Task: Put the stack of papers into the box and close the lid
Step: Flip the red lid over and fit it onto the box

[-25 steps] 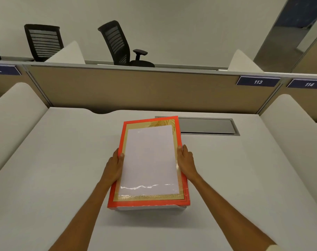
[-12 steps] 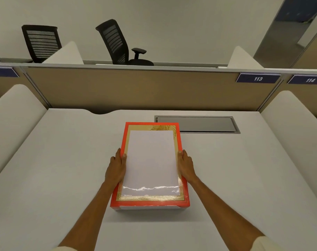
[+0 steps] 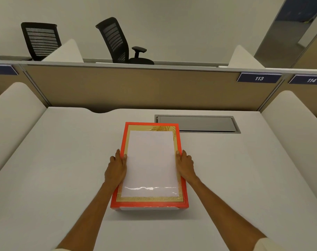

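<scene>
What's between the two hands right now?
In the head view, the red-rimmed box lid with its clear window lies between the left hand and right hand.

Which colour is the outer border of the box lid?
Orange-red border, with a gold band inside; head view shows it.

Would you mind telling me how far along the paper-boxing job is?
Done: the papers show through the clear window of the red lid, which lies level on the box. In hand: the left hand and right hand grip the lid's long sides. Left: perhaps a final press, then letting go.
</scene>
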`<state>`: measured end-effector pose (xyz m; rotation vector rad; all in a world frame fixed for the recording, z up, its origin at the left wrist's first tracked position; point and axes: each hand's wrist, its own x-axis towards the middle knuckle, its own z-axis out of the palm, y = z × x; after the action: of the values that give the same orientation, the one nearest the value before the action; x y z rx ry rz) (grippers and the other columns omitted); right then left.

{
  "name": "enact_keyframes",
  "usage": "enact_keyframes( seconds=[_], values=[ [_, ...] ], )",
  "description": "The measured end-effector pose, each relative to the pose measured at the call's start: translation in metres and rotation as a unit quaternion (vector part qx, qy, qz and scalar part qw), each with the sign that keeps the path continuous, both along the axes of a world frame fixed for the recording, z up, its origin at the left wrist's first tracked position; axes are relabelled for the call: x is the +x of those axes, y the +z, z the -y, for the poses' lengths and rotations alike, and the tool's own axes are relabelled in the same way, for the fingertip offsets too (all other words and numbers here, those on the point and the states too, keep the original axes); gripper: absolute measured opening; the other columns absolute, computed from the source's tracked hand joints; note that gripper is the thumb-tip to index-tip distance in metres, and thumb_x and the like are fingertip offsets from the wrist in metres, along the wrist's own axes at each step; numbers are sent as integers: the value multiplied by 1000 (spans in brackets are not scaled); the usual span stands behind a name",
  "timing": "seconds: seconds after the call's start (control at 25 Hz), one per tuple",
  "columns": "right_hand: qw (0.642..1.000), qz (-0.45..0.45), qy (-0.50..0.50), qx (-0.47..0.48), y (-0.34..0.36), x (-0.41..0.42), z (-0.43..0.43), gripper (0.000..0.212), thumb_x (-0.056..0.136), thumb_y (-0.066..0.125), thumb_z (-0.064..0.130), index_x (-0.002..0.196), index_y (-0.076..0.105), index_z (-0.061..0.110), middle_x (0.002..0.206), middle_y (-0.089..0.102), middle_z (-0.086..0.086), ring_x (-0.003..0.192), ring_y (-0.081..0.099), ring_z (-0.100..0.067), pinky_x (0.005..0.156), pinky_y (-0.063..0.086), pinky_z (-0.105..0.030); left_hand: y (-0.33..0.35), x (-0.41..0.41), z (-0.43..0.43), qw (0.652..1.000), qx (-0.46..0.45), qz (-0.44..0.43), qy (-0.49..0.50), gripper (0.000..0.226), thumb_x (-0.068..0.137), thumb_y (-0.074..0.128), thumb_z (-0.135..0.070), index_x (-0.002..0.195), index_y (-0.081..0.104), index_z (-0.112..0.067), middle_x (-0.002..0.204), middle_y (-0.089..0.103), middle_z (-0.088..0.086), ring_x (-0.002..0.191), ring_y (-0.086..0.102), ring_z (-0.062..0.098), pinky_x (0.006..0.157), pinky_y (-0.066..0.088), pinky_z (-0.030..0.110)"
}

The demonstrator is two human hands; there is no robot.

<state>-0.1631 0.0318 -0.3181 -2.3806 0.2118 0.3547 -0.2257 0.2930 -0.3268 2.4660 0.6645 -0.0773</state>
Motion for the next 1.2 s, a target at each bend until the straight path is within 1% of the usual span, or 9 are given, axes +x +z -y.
enact_keyframes(
  seconds=[0.08, 0.16, 0.24, 0.36, 0.56, 0.64, 0.76, 0.88, 1.2],
  values=[
    [992, 81, 16, -96, 2, -4, -7, 66, 99, 28, 53, 150, 24, 11, 152, 34, -15, 138, 36, -33, 113, 35, -47, 0, 2, 6, 993, 113, 39, -11, 65, 99, 31, -51, 152, 26, -13, 150, 40, 19, 133, 47, 38, 106, 42, 50],
    [974, 171, 77, -126, 4, -7, -19, 72, 97, 28, 55, 154, 14, 13, 161, 16, -7, 149, 15, -26, 122, 16, -40, 5, 7, 15, 979, 169, 88, -76, 70, 98, 29, -55, 155, 21, -14, 162, 23, 10, 149, 24, 31, 119, 22, 44],
    [960, 193, 141, -146, 1, -8, -29, 72, 98, 24, 56, 155, 5, 16, 163, 4, -2, 151, 1, -19, 123, 2, -34, 6, 13, 26, 966, 178, 110, -155, 75, 96, 16, -59, 156, 14, -16, 165, 9, 3, 153, 8, 22, 124, 10, 40],
    [958, 168, 167, -163, -8, -10, -36, 73, 98, 23, 57, 154, -1, 18, 163, -3, 0, 151, -5, -17, 124, 0, -33, 0, 17, 35, 963, 159, 93, -197, 80, 91, 4, -61, 156, 10, -15, 165, 3, 0, 153, 0, 18, 125, 3, 37],
    [957, 134, 180, -183, -21, -13, -35, 75, 97, 24, 57, 154, -4, 17, 163, -5, -1, 151, -6, -18, 124, 0, -33, -14, 14, 35, 970, 129, 63, -196, 98, 79, -16, -70, 156, 6, -13, 165, 2, 3, 153, 0, 19, 125, 0, 36],
    [955, 131, 181, -195, -24, -15, -35, 76, 97, 23, 58, 154, -4, 16, 163, -5, -1, 151, -6, -18, 124, -1, -32, -16, 14, 36, 972, 125, 62, -192, 101, 76, -20, -71, 156, 6, -13, 165, 2, 3, 153, 0, 20, 124, -1, 35],
    [953, 130, 186, -203, -28, -16, -36, 76, 97, 23, 58, 153, -5, 16, 163, -6, -1, 151, -7, -18, 123, -2, -32, -20, 13, 36, 971, 128, 55, -195, 94, 81, -13, -67, 156, 3, -13, 165, 1, 3, 153, -2, 19, 124, -3, 35],
    [952, 133, 185, -206, -31, -17, -36, 77, 96, 23, 58, 154, -6, 16, 163, -6, -1, 151, -7, -18, 124, -1, -33, -25, 13, 36, 970, 138, 45, -197, 89, 84, -8, -65, 156, 1, -14, 165, -1, 3, 153, -3, 19, 126, 1, 38],
    [948, 147, 175, -221, -37, -17, -37, 77, 95, 21, 61, 154, -5, 17, 163, -6, 0, 151, -6, -16, 124, 1, -33, -32, 14, 36, 969, 151, 52, -188, 83, 89, -2, -61, 156, 6, -13, 165, 5, 2, 153, 3, 19, 126, 3, 38]
  ],
)
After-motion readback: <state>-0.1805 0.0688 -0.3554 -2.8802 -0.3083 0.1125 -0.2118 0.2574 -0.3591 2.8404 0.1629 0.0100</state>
